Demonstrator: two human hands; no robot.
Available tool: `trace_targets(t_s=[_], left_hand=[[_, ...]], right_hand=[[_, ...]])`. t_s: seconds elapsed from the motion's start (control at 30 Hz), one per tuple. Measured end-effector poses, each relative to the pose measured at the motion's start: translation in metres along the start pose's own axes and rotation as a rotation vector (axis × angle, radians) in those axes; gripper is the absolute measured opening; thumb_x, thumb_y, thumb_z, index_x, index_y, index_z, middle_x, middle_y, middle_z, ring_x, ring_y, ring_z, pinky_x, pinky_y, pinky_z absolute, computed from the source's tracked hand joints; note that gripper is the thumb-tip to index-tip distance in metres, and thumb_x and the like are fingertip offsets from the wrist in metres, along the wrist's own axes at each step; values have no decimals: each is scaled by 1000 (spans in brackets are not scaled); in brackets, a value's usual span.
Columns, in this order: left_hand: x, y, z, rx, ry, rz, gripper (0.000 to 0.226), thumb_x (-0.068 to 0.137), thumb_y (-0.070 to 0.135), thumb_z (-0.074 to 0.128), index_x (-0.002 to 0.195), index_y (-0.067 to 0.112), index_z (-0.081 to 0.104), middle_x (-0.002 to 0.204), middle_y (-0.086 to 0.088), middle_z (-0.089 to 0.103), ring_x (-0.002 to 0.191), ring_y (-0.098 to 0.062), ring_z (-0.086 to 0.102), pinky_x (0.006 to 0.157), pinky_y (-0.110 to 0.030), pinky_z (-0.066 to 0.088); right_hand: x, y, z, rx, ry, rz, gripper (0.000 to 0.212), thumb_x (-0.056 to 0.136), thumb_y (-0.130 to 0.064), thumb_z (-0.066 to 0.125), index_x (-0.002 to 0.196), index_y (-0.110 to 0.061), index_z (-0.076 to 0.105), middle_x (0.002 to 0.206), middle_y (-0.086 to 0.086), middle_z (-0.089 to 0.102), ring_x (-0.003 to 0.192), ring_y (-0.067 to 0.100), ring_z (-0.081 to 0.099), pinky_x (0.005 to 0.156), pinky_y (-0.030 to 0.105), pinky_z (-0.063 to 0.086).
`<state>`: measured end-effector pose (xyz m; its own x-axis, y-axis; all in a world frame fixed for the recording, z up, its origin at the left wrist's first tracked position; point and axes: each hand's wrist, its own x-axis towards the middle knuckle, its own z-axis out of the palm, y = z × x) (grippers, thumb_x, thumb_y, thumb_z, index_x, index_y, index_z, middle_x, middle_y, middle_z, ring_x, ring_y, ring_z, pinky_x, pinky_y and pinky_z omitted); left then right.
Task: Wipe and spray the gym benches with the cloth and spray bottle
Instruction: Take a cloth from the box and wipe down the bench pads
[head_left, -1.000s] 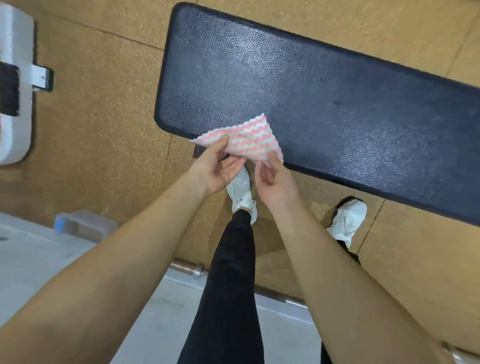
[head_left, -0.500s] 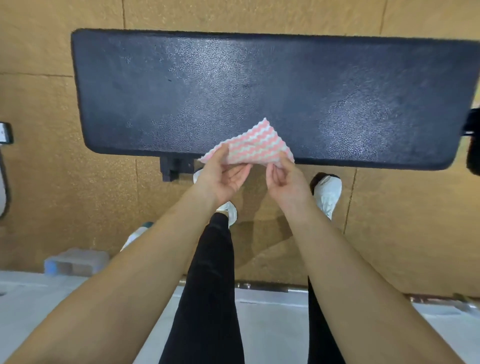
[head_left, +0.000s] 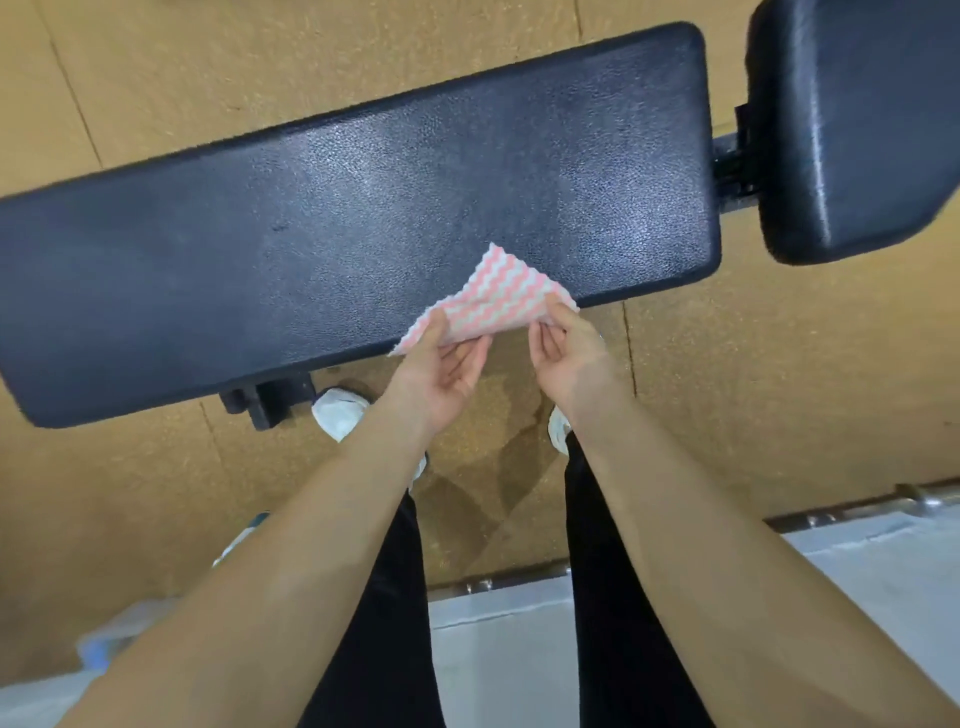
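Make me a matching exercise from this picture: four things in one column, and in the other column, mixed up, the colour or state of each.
Things:
1. cloth
2. bench pad
3. floor
4. shoe

Colours or states:
A. white, partly under the bench edge
B. pink and white zigzag, held by both hands
C. tan, speckled
D. dark, shiny, pebbled surface

Pairs: 1-B, 2-D, 3-C, 4-A
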<state>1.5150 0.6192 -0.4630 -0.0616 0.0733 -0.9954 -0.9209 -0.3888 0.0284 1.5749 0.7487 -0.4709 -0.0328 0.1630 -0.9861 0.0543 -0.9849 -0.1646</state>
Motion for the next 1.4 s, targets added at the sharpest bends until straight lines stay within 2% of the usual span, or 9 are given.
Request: trace_targets(t_s=[0.17,0.3,0.37,0.43,0.53,0.7,0.9,1.27,1.4], left_hand=[[4,-36,50,64,23,-34,28,98,32,67,102,5,66,108,-15,71,119,-26,66,73,-27,64],[2,-66,85,97,36,-58,29,97,33,68,103,4,67,106,-16,73,113,-26,69,72,-28,64],[-1,-79,102,101,29,-67,26,99,31,66,103,5,67,102,-16,74,108,-26,70,73,-28,64],[-3,-92,118,131,12,-72,24,101,30,63,107,6,66,106,-16,73,102,-24,71,76,-29,63],[-8,-106,133,198,-11,-83,31,103,30,59,119,4,64,119,-18,71,102,-25,71,80,-30,60],[-16,-121,151,379,-8,-10,15,102,20,62,111,8,64,120,-20,72,114,-26,69,91,-32,59],[-25,-129,182,511,128,191,25,95,10,70,116,-3,66,107,-18,76,92,-23,72,96,-37,59],[-17,-126,232,402,45,231,10,99,9,66,95,1,60,93,-15,74,74,-17,72,68,-23,61],[-15,-111,246,379,72,327,11,99,12,67,92,6,60,87,-10,72,74,-15,69,66,-19,60]], right_hand=[[25,-51,-22,33,34,-77,19,87,-7,77,105,-6,73,124,5,72,107,8,68,96,18,54],[45,-87,-43,196,-10,-53,37,102,-18,58,137,-9,59,138,-4,59,122,5,56,97,6,43],[55,-98,-55,299,12,-52,55,81,-21,79,132,-7,64,132,8,68,116,14,66,102,25,51],[54,-115,-58,104,35,-177,68,59,-21,91,122,-6,70,118,10,75,104,22,75,101,41,55],[41,-145,-57,-43,138,-326,37,78,-6,83,114,-9,74,109,8,78,97,22,76,94,41,60],[45,-188,-55,-319,123,-438,18,83,6,77,92,-10,77,99,12,78,92,27,77,85,39,63],[62,-216,-33,-688,79,-542,9,83,-5,81,90,-11,81,85,2,78,74,13,73,80,34,63],[90,-256,28,-919,-50,-671,11,80,-7,82,84,-17,82,87,1,79,82,15,74,90,37,61],[71,-281,66,-791,-263,-658,10,87,-3,76,86,-13,78,79,0,74,68,13,67,67,30,58]])
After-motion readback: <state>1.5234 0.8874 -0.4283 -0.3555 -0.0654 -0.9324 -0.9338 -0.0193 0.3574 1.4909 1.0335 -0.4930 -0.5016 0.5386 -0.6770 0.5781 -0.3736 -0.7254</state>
